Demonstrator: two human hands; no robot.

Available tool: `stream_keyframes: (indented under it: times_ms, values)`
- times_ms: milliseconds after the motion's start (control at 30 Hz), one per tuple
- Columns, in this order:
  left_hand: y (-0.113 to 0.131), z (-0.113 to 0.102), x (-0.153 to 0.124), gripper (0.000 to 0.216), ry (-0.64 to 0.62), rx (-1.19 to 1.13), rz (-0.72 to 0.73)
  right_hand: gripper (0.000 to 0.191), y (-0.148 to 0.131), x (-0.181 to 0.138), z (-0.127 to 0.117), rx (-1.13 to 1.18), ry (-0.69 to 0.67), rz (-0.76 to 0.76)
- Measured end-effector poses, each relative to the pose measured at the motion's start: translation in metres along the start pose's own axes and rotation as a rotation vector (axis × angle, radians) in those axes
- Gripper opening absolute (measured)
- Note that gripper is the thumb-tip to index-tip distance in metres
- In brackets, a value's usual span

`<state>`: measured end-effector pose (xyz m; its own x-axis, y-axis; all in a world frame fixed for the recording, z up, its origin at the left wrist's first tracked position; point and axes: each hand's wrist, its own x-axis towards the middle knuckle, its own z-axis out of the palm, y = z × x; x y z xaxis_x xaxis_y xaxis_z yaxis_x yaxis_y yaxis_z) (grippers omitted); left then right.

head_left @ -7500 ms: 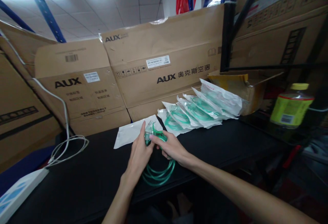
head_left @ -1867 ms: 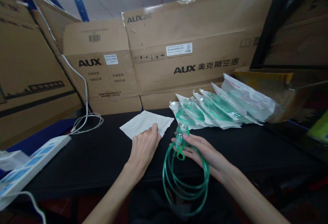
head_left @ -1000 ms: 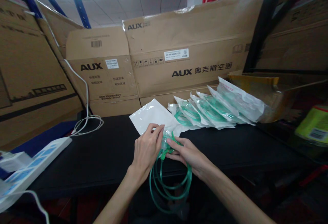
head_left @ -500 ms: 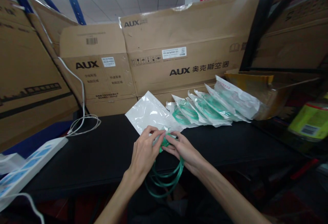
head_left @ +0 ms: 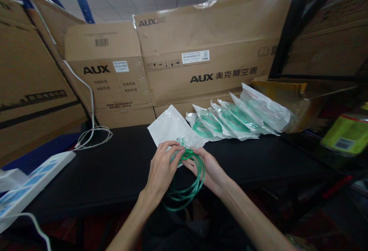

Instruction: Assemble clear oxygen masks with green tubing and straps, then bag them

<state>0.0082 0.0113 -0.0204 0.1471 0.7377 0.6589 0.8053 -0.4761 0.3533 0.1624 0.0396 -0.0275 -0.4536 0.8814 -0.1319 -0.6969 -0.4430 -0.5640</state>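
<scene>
A coil of clear green tubing (head_left: pixel 193 190) hangs in loops below my two hands, over the front edge of the black table. My left hand (head_left: pixel 163 163) pinches the top of the coil from the left, its fingertips beside the mouth of a white pouch. On the other side my right hand (head_left: pixel 209 168) holds the coil between thumb and curled fingers. The white pouch (head_left: pixel 170 124) lies just behind the hands, tilted, and a bit of tubing shows at its near end. My fingers partly hide where tubing and pouch meet.
Several filled pouches (head_left: pixel 230 120) with green tubing lean in a row at right. Cardboard sheets (head_left: pixel 207 51) wall the back of the black table (head_left: pixel 120 170). A white power strip (head_left: pixel 37 186) and looped cable (head_left: pixel 94 138) lie left. A yellow-green labelled container (head_left: pixel 346 136) stands far right.
The tubing's loops have risen slightly and spread against my right hand, whose fingers have opened a little. The white pouch has shifted slightly right.
</scene>
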Motion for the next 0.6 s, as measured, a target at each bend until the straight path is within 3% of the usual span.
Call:
stream_keyframes:
  times_ms: [200, 400, 600]
  values:
    - [-0.003, 0.0, -0.003, 0.011, 0.002, -0.025, 0.102, 0.019, 0.009, 0.006, 0.002, -0.041, 0.044, -0.093]
    - [-0.009, -0.001, 0.002, 0.013, -0.059, 0.001, 0.154, 0.004, 0.01, 0.005, 0.005, -0.075, 0.125, -0.084]
    - [-0.007, -0.003, 0.007, 0.028, -0.142, 0.081, 0.136, 0.011, 0.003, 0.0, 0.011, -0.076, 0.131, -0.032]
